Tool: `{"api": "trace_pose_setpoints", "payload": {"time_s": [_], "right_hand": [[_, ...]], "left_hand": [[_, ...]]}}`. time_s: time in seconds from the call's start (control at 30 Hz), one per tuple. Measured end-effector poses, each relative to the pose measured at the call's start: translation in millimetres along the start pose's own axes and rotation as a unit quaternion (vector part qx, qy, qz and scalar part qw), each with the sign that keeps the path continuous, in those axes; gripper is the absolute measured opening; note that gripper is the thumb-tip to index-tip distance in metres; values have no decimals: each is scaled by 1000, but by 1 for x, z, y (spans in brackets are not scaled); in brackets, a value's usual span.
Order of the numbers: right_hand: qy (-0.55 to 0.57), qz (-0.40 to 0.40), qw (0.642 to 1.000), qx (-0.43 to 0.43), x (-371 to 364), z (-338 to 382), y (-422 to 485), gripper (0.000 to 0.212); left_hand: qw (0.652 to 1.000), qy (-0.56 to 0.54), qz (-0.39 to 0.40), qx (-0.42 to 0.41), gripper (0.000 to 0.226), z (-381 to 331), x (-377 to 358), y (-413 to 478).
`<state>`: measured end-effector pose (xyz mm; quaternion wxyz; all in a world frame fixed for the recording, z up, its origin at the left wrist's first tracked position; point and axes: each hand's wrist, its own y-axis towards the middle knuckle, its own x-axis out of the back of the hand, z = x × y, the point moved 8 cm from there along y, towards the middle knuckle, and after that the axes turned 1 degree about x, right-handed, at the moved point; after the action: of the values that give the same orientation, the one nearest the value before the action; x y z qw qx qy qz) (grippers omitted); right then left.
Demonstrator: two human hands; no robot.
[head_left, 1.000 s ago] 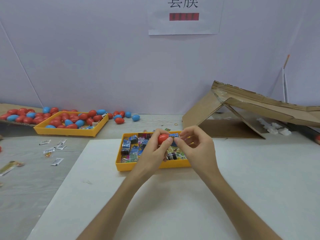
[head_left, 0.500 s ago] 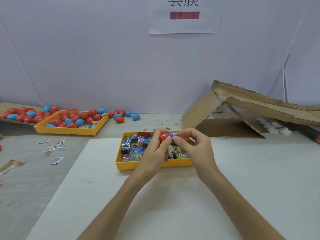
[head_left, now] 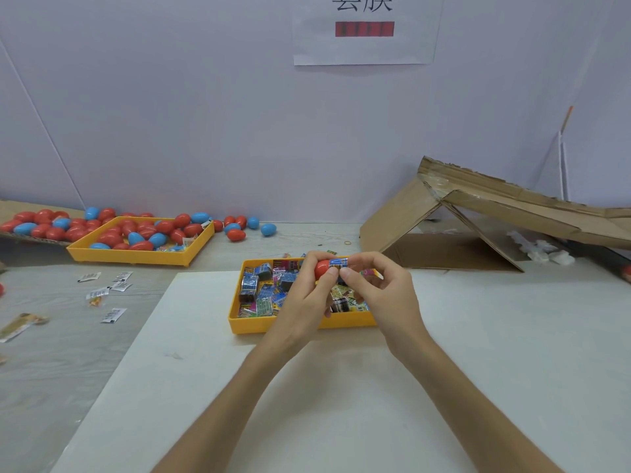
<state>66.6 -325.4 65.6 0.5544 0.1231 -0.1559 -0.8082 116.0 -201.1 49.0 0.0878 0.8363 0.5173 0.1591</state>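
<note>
Head view, forward-down, near left hand (head_left: 302,303)

Both arms reach forward and converge. Left hand (head_left: 305,295) and right hand (head_left: 384,291) meet at the fingertips. Fingers curled in pinch grips, thumbs side by side.

That red egg (head_left: 321,269) is partly buried under the left hand (head_left: 304,302) — print on the blue sleeve (head_left: 339,262) is too small to read. The wall sign (head_left: 365,46) gets chopped by the top edge, cardboard (head_left: 512,206) by the right.
</note>
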Motion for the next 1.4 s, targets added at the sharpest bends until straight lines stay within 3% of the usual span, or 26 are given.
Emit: {"api": "trace_pose_setpoints", "payload": {"time_s": [0.37,0.47,0.77,1.03,1.23,1.4], "right_hand": [[-7,3,1000,-28,1,-3,0,4],[8,12,999,-49,0,-8,1,11],[123,63,980,-144,-6,-22,1,17],[-2,23,998,-53,-1,-10,0,13],[46,32,994,-97,-1,-15,0,16],[15,25,996,-81,-1,-12,-1,16]], "left_hand": [[998,-49,35,8,24,-4,-5,0],[998,-41,40,7,43,-6,-5,-1],[999,-15,38,-14,25,-8,-5,-2],[1000,4,20,-9,26,-5,1,-1],[999,14,37,-16,30,-5,-5,-1],[999,11,36,-15,31,-1,-4,0]]}}
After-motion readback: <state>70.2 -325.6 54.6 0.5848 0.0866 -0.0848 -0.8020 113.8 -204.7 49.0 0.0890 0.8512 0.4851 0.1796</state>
